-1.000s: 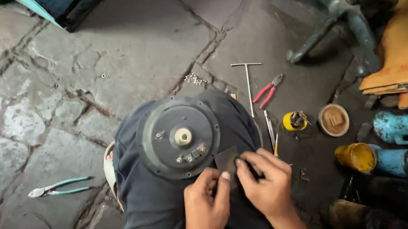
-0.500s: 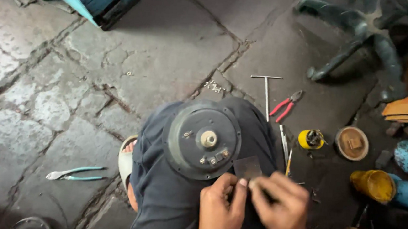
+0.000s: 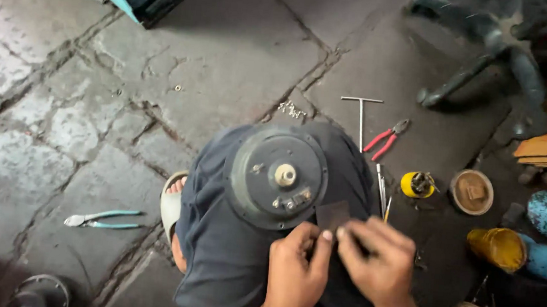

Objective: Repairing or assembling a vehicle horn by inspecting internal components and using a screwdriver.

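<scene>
Hands at lower centre of the frame, working a small dark rectangular piece (image 3: pixel 333 215) against a round grey metal motor housing (image 3: pixel 278 176).

Housing rested on the person's lap at centre frame, its central shaft facing the camera. Dark piece lay just above both sets of fingertips, touching the housing's lower right rim, long axis roughly level. Left hand (image 3: pixel 294 273) had fingers curled, its index tip at the piece's lower edge; right hand (image 3: pixel 375 263) was blurred, fingers bent toward the piece, grip not discernible. Both hands were about equally near. Red-handled pliers (image 3: pixel 385 139) and teal-handled pliers (image 3: pixel 99 218) lay on the stone floor, well apart.
</scene>
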